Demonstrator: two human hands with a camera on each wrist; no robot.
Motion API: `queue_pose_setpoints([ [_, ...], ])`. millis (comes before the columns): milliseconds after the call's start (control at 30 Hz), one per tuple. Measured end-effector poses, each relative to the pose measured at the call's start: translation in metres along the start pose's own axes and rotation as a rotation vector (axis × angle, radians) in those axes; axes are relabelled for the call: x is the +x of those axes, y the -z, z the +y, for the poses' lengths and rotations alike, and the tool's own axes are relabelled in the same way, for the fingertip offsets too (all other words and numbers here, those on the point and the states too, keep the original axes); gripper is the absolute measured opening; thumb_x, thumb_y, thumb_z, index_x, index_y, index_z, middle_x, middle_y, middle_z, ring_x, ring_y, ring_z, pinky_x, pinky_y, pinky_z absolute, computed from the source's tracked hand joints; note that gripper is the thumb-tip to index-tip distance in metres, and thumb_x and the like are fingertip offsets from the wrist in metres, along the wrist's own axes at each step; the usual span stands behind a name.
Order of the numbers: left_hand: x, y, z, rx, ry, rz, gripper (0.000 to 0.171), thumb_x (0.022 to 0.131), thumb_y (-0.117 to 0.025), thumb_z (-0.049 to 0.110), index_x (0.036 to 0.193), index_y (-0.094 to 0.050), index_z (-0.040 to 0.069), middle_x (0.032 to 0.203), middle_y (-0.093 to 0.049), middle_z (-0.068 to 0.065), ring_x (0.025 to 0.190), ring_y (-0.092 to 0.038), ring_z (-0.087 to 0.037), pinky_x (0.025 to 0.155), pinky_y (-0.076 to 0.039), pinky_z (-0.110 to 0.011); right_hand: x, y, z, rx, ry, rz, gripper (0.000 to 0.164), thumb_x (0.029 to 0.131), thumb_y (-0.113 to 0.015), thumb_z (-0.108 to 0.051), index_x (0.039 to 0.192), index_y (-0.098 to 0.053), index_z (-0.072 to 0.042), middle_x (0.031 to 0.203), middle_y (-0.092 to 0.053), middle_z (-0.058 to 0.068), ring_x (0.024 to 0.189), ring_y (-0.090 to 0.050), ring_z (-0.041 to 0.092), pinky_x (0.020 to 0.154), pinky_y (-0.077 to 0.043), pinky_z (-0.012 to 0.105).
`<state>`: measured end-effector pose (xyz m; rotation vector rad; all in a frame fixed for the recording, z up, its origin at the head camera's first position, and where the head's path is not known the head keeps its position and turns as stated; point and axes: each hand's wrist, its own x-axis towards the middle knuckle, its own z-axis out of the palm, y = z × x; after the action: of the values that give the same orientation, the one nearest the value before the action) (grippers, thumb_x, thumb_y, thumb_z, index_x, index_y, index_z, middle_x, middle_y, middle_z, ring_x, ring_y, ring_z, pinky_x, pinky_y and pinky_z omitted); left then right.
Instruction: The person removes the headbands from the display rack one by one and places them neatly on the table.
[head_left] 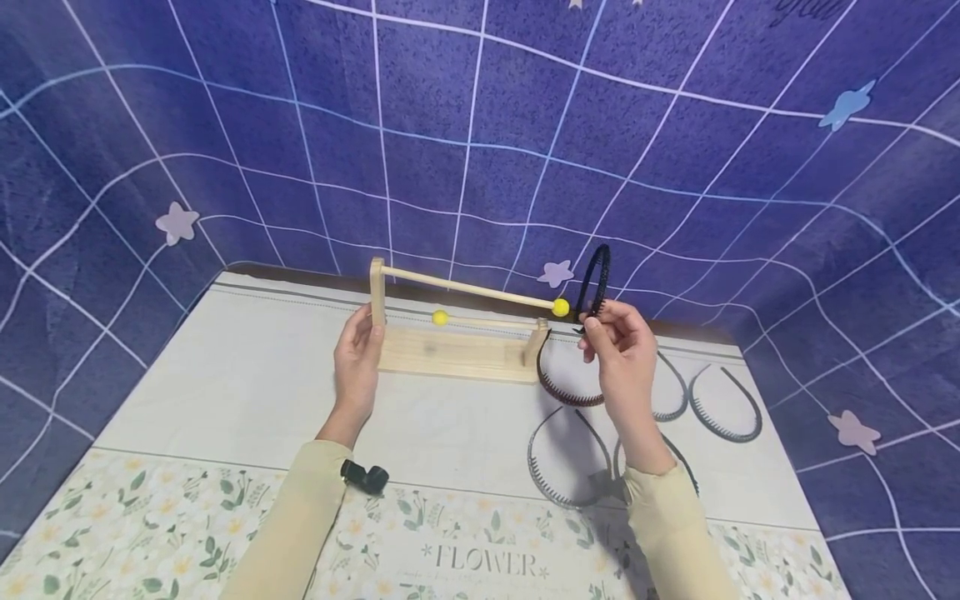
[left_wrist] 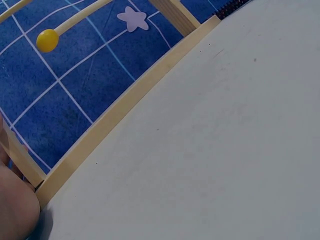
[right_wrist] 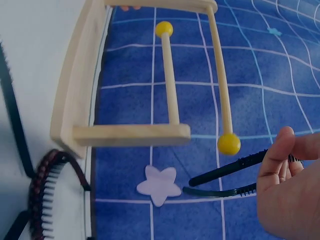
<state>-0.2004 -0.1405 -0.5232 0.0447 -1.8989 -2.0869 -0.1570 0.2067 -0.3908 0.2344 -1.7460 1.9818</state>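
Observation:
A wooden rack (head_left: pixel 450 358) stands on the white table, with a post at each end. From the taller left post a long rod (head_left: pixel 472 288) runs right to a yellow ball tip (head_left: pixel 561 307); a shorter rod on the right post points left, ending in another yellow ball (head_left: pixel 440 317). My left hand (head_left: pixel 357 362) grips the taller post, thumb in front. Beside the long rod's ball, my right hand (head_left: pixel 628 354) pinches a black toothed headband (head_left: pixel 603 271). In the right wrist view the headband's (right_wrist: pixel 225 172) two ends face the rods, apart from the ball.
A brown headband (head_left: pixel 558 393) lies against the rack's right end. Near it are a grey headband (head_left: pixel 547 483), a dark one (head_left: pixel 723 432) farther right, and others partly hidden by my right arm. A blue patterned cloth (head_left: pixel 420 183) hangs behind the table.

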Motion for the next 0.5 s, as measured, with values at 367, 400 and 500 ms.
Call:
queue_pose_setpoints([
  [367, 0.0, -0.001, 0.002, 0.011, 0.004, 0.0, 0.048, 0.119, -0.053, 0.024, 0.166, -0.048, 0.016, 0.147, -0.059, 0.0, 0.15, -0.052, -0.021, 0.132, -0.038, -0.034, 0.0, 0.027, 0.005, -0.052, -0.081, 0.032, 0.023, 0.099, -0.065, 0.021, 0.117, -0.072, 0.008, 0.091, -0.077, 0.003, 0.061, -0.066, 0.006, 0.051, -0.053, 0.015],
  [400, 0.0, -0.001, 0.002, 0.015, 0.006, -0.002, 0.048, 0.119, -0.053, 0.025, 0.166, -0.048, 0.017, 0.148, -0.059, 0.0, 0.15, -0.052, -0.022, 0.132, -0.038, -0.034, 0.0, 0.03, 0.005, -0.055, -0.086, 0.032, 0.024, 0.099, -0.065, 0.021, 0.118, -0.072, 0.008, 0.091, -0.076, 0.002, 0.061, -0.066, 0.006, 0.051, -0.052, 0.015],
  [500, 0.0, -0.001, 0.002, 0.015, 0.006, -0.003, 0.048, 0.119, -0.053, 0.025, 0.166, -0.048, 0.017, 0.148, -0.059, -0.001, 0.15, -0.052, -0.022, 0.133, -0.038, -0.035, 0.0, 0.038, 0.006, -0.071, -0.097, 0.025, 0.028, 0.098, -0.064, 0.023, 0.12, -0.072, 0.006, 0.09, -0.074, 0.001, 0.061, -0.068, 0.006, 0.05, -0.052, 0.016],
])
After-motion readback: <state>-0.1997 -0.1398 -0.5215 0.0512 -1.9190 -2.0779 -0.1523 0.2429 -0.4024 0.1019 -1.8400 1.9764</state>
